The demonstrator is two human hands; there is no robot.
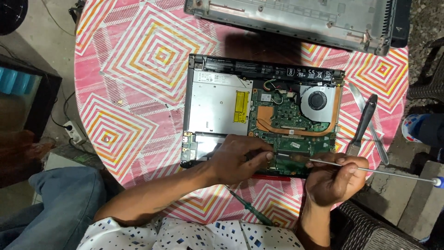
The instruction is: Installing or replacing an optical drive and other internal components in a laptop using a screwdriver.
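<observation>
Pink, patterned cloth covers a round surface [138, 69] where an opened laptop [217, 106] lies, its green circuit board [286, 115] and fan [317, 100] exposed. The left hand [236, 159] rests on the laptop's near edge, fingertips pressed together on the board. The right hand [334, 178] pinches a long thin screwdriver [393, 173], tip touching the board beside those fingertips. The board looks light, stiff and fragile, safest held by its edges. A removed grey cover [296, 18] lies beyond; a knife [364, 122] lies right.
</observation>
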